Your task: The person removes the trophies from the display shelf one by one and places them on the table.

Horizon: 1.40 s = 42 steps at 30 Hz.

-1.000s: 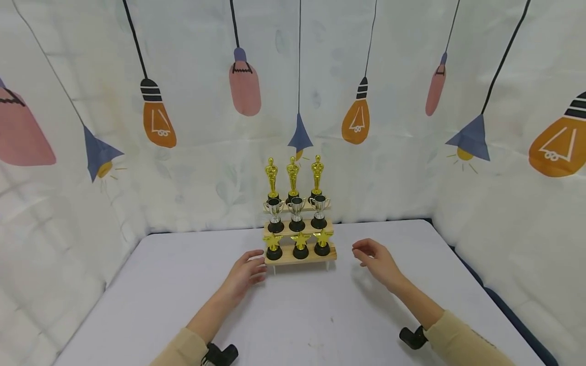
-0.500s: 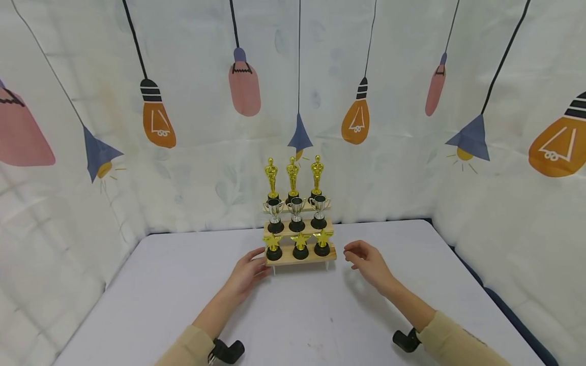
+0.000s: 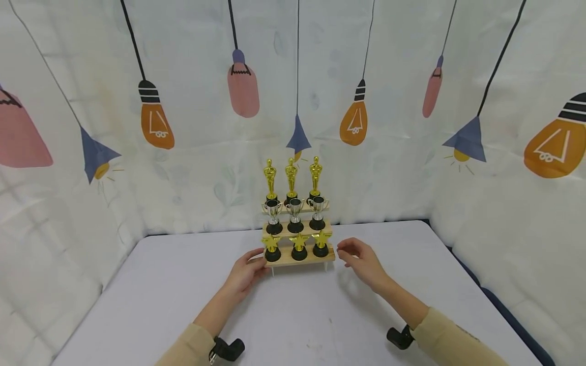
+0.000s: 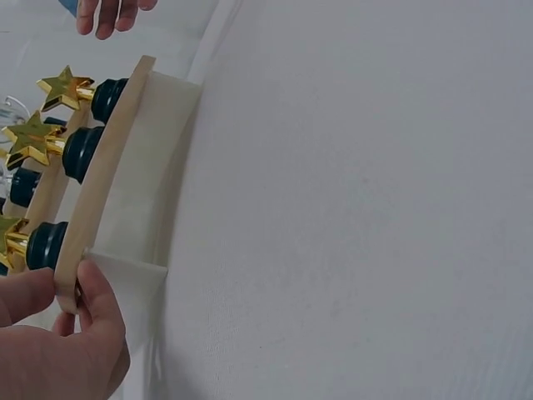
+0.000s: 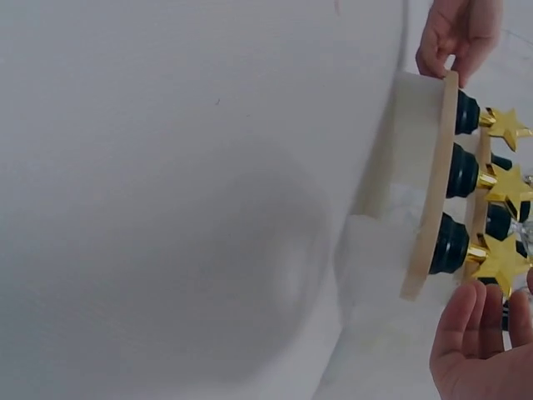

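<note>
A three-tier wooden display stand stands on the table. Gold star trophies line its lowest board, silver cup trophies the middle one, and gold figure trophies the top. My left hand pinches the left end of the lowest board, the thumb above and fingers below in the left wrist view. Just off the board's right end, my right hand holds nothing, its fingers loosely bent. In the right wrist view its fingertips sit close to the nearest star trophy, with a small gap to the board.
The white tabletop spreads in front of and beside the stand. A pale curtain printed with hanging lamps encloses the back and sides. Each wrist carries a black camera.
My right hand has moved left toward the stand's right end. My left hand has edged right and now pinches the lowest board. The stand and trophies keep their places.
</note>
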Available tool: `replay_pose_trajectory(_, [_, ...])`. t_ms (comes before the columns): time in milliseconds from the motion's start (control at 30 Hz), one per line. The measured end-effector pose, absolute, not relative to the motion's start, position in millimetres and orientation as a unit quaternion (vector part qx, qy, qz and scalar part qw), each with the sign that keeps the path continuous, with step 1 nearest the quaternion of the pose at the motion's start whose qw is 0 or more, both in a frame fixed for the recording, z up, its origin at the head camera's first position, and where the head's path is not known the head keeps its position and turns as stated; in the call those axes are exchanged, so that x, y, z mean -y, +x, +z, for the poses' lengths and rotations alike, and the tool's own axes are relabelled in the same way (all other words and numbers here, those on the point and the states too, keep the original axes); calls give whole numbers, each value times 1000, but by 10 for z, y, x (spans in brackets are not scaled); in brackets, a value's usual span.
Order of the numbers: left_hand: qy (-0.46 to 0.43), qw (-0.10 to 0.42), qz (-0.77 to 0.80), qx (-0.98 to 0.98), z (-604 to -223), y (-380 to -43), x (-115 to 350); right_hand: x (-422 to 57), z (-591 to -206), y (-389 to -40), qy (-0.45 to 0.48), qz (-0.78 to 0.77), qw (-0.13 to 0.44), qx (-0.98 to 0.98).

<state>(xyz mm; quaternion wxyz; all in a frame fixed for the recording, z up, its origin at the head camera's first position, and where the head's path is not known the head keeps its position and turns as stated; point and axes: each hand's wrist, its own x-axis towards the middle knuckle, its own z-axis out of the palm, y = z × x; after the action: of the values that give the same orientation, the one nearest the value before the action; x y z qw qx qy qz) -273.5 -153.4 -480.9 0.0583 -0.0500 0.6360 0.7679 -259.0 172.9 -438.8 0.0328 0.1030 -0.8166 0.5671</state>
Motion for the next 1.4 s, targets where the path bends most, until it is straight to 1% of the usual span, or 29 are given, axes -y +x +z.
replay_pose_trajectory(267, [-48,72,760,-644,-4807,-2774,1579,-1663,-4374,-2641,125,547,54,826])
replay_pose_trajectory(567, [-41,81,761,-642,-4821,-2784,1629,-1588,-4398,-2695,128,542,53,829])
replay_pose_trajectory(867, [-34,83,761,-643,-4833,-2799,1644,-1537,-4466,-2794,102,529,73,839])
replay_pose_trajectory(1100, [-39,86,760,-643,-4819,-2806,1624,-1527,-4529,-2863,80,541,74,834])
replay_pose_trajectory(1400, [-40,92,759,-643,-4834,-2851,1643,-1507,-4539,-2907,89,536,78,836])
